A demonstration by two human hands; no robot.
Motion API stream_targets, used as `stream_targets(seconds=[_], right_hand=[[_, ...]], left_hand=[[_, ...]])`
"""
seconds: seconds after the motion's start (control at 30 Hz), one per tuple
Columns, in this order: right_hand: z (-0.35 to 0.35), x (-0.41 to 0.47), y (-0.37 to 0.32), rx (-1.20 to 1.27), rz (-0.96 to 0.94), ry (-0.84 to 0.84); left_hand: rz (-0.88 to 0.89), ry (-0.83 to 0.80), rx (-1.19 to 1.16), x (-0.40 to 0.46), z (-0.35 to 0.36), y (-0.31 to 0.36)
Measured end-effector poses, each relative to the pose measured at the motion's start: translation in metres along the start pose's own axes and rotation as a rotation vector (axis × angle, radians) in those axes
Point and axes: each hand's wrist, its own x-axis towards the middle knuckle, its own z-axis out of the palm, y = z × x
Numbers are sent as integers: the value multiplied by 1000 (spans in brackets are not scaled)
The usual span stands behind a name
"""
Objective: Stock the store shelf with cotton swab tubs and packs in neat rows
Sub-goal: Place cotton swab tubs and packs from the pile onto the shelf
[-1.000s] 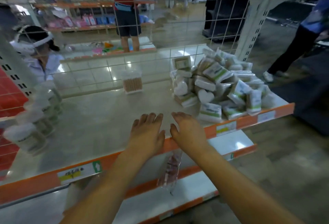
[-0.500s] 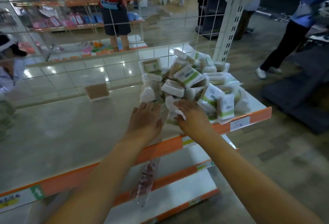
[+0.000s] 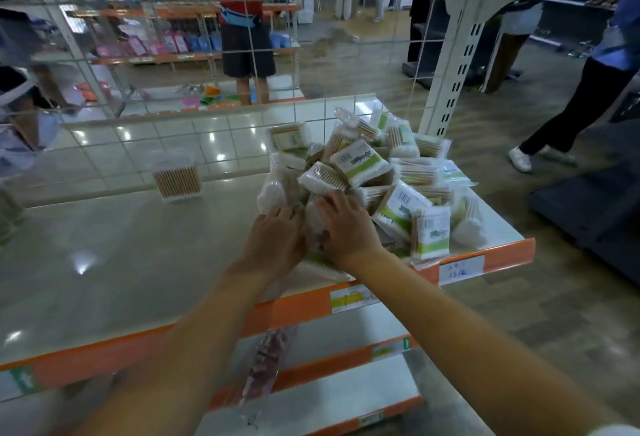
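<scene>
While both hands, left hand point(image 3: 277, 241) and right hand point(image 3: 346, 228), grasp packs in the pile point(image 3: 398, 176), only one tub point(image 3: 177, 179) stands placed; rows not started.

One clear swab tub point(image 3: 177, 180) stands at ten o'clock; one heap of packs point(image 3: 377, 176), too jumbled to count, at one o'clock.

Shelf point(image 3: 104, 262) with pack pile point(image 3: 381, 176), tub point(image 3: 177, 183)

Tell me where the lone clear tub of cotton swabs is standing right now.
In the head view the clear tub stands upright, alone, at the back of the shelf, left of the pile of packs and near the wire grid.
</scene>
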Motion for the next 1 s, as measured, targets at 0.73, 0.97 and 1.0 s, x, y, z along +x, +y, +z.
stream_targets(seconds=[0.73, 0.97, 1.0], right_hand=[[5, 12, -11, 323, -37, 347], [-19, 9, -5, 745, -17, 448], [-23, 9, -5, 788, -30, 464]], left_hand=[[68, 53, -333, 1, -8, -23], [62, 153, -684, 4, -13, -16], [46, 152, -714, 4, -13, -16]])
